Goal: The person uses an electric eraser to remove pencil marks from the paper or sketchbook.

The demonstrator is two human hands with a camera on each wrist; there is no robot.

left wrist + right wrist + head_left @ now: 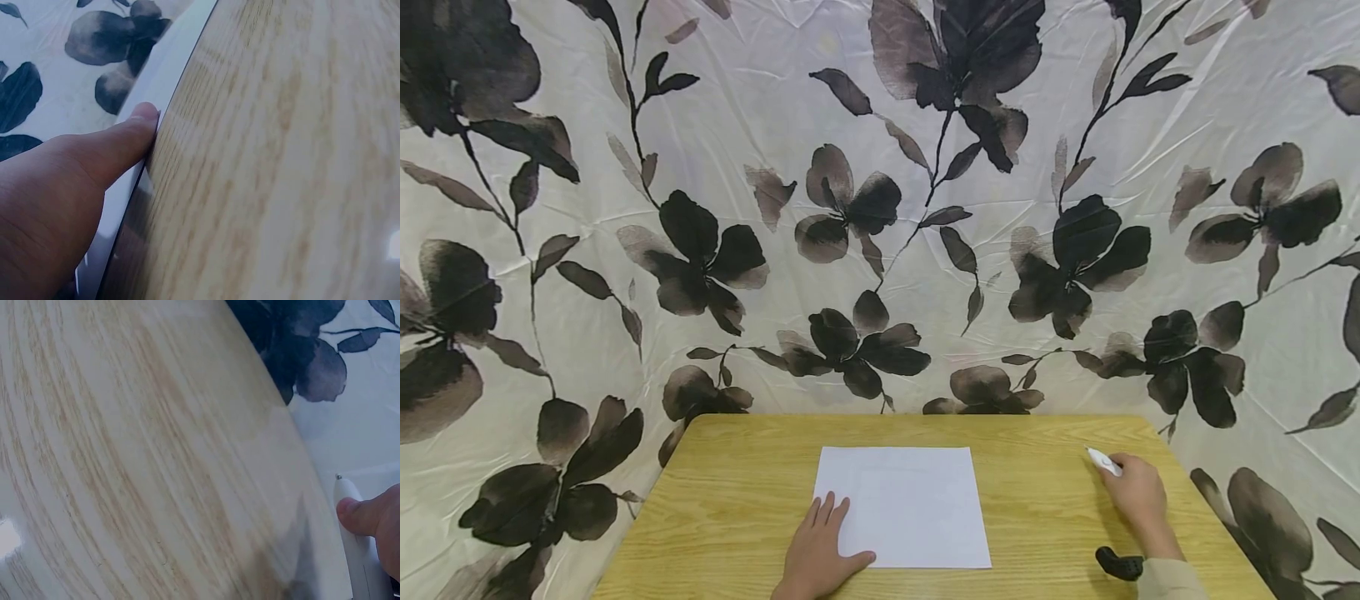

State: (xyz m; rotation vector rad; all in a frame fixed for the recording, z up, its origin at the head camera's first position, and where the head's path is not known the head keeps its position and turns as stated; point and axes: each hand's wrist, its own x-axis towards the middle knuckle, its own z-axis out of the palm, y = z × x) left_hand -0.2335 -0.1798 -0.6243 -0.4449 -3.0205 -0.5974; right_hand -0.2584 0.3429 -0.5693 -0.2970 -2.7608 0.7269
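A blank white sheet of paper [910, 508] lies flat on the wooden table in the head view. My left hand [823, 550] rests on its lower left corner, fingers spread and straight. Seen from the left wrist, the thumb [119, 144] lies along the sheet's near edge. To the right of the paper, my right hand [1138, 497] holds a white pen-shaped tool [1105, 462] above the table, its narrow tip directed up and left. In the right wrist view the thumb presses on this tool [359, 556], which ends in a small metal tip. The tool's exact kind cannot be told.
The yellow wood-grain table [737, 492] reaches back to a pale cloth [925, 250] with dark flowers, which hangs behind and beside it. A black curved piece [1118, 564] sits at the right wrist, beside a beige sleeve [1168, 579].
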